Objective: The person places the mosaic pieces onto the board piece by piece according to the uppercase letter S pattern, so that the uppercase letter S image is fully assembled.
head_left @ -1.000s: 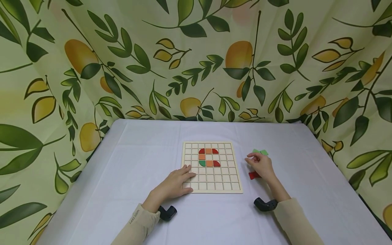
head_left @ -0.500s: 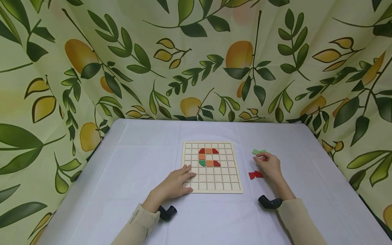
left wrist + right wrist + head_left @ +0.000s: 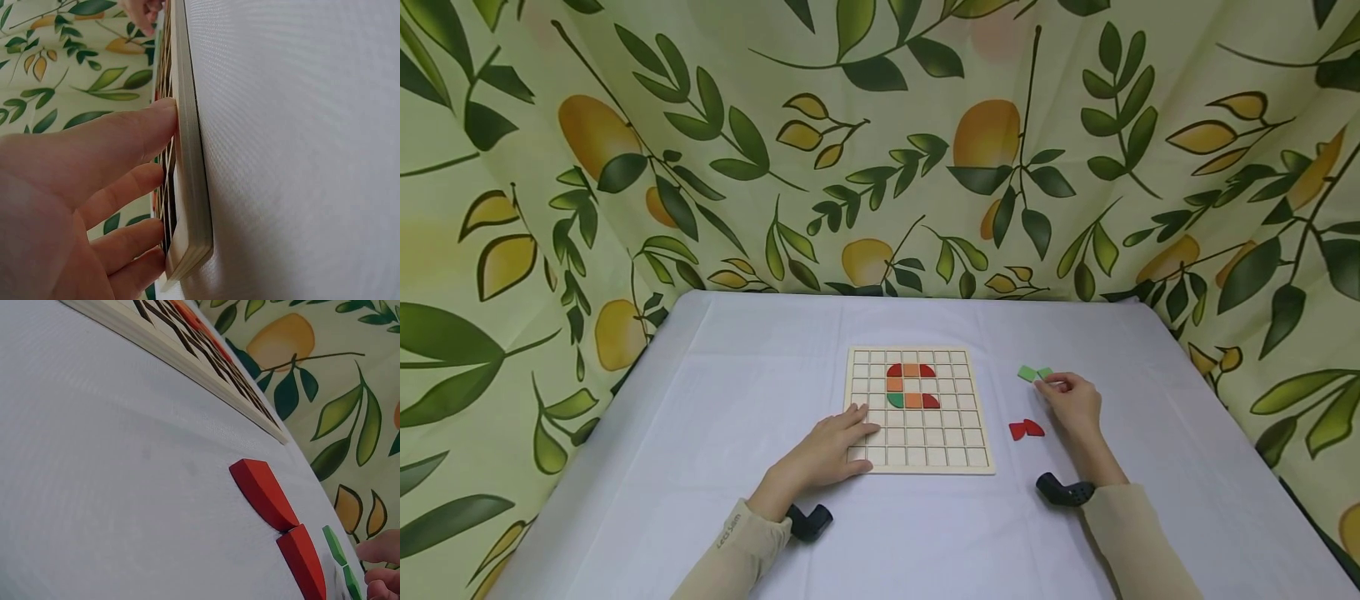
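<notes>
My left hand (image 3: pixel 829 447) rests on the left edge of a square wooden grid board (image 3: pixel 932 457), fingers spread over its cells and thumb on the near rim. In the left wrist view the thumb (image 3: pixel 147 128) lies against the board's edge. Several orange, red and green pieces sit in the grid, among them a green quarter-round piece (image 3: pixel 896 401). To the right of the board, my right hand (image 3: pixel 1075 404) has its fingertips at two light green square tiles (image 3: pixel 1027 373); whether they touch a tile I cannot tell. Two red quarter-round pieces (image 3: pixel 265 495) lie nearer me.
A white cloth (image 3: pixel 760 358) covers the table. Behind it hangs a curtain (image 3: pixel 880 167) printed with leaves and fruit. Black devices are worn at the left wrist (image 3: pixel 811 522) and the right wrist (image 3: pixel 1063 490).
My right hand has moved to the right, uncovering the red pieces and more of the green tiles. The left hand and the board have stayed put.
</notes>
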Demonstrator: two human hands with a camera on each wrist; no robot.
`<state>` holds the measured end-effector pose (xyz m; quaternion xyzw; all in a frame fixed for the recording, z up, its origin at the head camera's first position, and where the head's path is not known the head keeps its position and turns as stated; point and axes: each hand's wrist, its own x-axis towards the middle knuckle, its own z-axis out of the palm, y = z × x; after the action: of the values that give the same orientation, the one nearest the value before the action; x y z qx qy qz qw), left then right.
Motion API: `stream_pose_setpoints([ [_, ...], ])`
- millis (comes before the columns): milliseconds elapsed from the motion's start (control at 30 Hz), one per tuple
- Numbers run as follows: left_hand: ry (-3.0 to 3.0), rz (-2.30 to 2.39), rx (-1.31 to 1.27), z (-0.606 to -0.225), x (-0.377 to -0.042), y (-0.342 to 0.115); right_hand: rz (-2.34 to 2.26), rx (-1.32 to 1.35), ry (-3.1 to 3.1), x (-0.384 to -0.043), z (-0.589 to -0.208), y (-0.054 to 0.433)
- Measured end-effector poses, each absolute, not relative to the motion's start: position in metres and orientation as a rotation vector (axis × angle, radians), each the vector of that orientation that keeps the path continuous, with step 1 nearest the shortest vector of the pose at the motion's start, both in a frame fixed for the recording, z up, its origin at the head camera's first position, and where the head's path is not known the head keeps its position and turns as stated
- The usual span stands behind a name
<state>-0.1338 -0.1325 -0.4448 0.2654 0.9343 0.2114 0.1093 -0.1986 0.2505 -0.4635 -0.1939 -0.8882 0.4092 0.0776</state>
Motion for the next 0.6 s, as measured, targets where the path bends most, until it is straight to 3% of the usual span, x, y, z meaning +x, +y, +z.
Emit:
stream_pose_setpoints([
  [600, 2.746, 0.610, 0.774, -0.445, -0.134, -0.132, 1.221, -0.788, -2.615, -0.210, -0.467, 0.259],
])
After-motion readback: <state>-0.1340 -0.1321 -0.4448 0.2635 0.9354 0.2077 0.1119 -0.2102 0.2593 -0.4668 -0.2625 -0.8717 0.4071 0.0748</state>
